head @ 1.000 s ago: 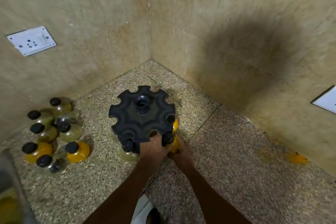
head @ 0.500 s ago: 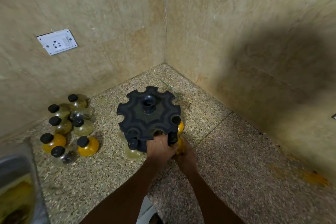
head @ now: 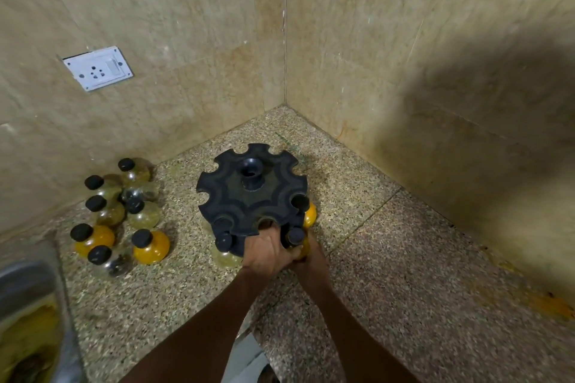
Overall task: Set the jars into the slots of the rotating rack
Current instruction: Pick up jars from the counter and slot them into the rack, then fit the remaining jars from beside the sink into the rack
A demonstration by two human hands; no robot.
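A black rotating rack [head: 249,196] with notched slots stands on the speckled counter near the wall corner. My left hand [head: 267,250] grips its near rim. Just right of it, my right hand [head: 312,260] holds a yellow jar with a black cap [head: 295,236] against the rack's near-right edge. Another yellow jar [head: 309,214] hangs in a right-side slot, and a pale jar [head: 224,246] sits at the near-left side. Several loose black-capped jars [head: 124,211], some orange and some pale, stand grouped on the counter to the left.
Two beige stone walls meet close behind the rack. A white socket plate [head: 98,71] is on the left wall. A steel sink [head: 28,286] sits at the lower left edge. An orange stain [head: 550,305] marks the counter at the far right.
The view has swung so the rack and loose jars sit further right in the frame. Both hands stay at the rack's near edge, with the yellow jar still held there.
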